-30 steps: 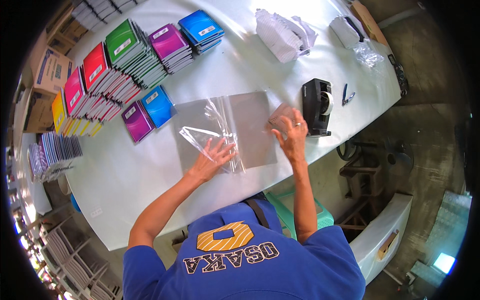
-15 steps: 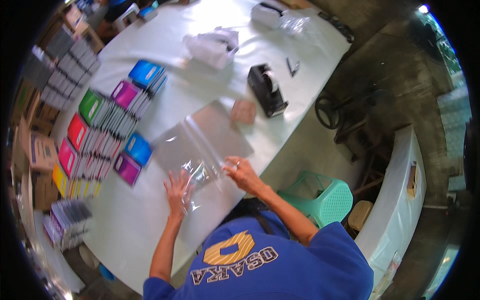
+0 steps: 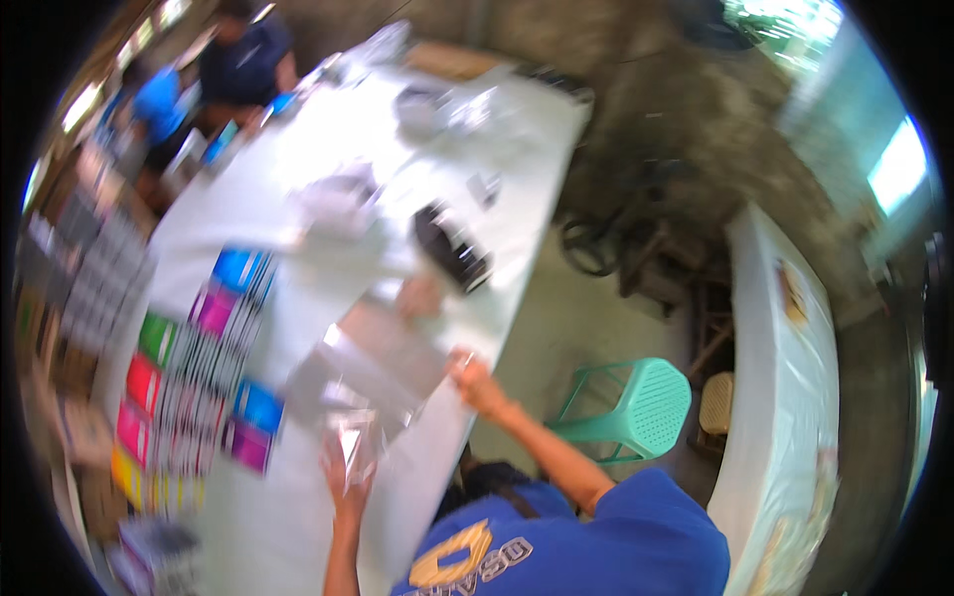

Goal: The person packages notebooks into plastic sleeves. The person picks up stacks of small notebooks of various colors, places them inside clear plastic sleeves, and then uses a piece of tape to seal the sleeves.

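Observation:
A clear plastic bag or sheet (image 3: pixel 343 377) lies on the white table in front of me, over a flat greyish stack (image 3: pixel 397 338) that looks like more plastic. My left hand (image 3: pixel 346 465) is at its near left edge. Shiny, crumpled film covers the fingers there, and glare and blur hide their grip. At the right edge of the plastic is my right hand (image 3: pixel 475 382), its fingers curled together, blurred; the film appears to run to them. A brown block (image 3: pixel 420 297) rests at the stack's far corner, close to a black tape dispenser (image 3: pixel 452 246).
Rows of colourful notebooks (image 3: pixel 189 382) stand on the left, with a blue one and a purple one (image 3: pixel 248 445) beside them. White plastic bundles (image 3: pixel 338 202) lie farther back. A green stool (image 3: pixel 636 407) is right of the table. Other people (image 3: pixel 243 60) are at the far left.
The view has shifted and blurred, with more of the far room showing. Film now covers my left fingers, which were spread and easier to see. My right hand remains near the right edge.

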Motion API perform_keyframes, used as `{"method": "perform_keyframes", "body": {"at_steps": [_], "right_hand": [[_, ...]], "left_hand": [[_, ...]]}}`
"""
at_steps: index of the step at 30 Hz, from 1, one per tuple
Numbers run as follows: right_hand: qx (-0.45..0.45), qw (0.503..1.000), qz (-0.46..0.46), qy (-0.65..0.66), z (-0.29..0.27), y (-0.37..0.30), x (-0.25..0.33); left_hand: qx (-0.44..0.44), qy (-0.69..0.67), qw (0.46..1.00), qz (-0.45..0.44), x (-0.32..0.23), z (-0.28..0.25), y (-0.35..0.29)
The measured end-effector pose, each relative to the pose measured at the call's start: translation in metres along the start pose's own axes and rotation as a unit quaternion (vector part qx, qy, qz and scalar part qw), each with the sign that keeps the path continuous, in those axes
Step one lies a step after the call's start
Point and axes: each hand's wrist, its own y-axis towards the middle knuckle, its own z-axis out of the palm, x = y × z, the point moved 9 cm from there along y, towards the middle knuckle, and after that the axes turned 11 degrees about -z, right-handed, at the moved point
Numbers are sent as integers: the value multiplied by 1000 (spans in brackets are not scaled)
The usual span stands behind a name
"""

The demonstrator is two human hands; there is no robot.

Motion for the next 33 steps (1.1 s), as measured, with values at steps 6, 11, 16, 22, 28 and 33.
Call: {"method": "perform_keyframes", "body": {"at_steps": [6,11,16,22,28,33], "right_hand": [[2,997,71,-18,-16,-57,-17],[69,983,172,-11,-54,-109,-48],[142,956,257,-10,-74,-185,-101],[149,898,414,-21,-117,-278,-173],[116,857,499,-48,-142,-369,-202],[153,799,579,50,-135,-405,-202]], "left_hand": [[34,29,999,24,-39,41,33],[20,21,996,88,-126,71,93],[82,-45,971,222,-261,135,134],[146,-77,932,322,-399,201,150],[211,-98,888,397,-501,256,129],[245,-104,862,430,-552,285,116]]}}
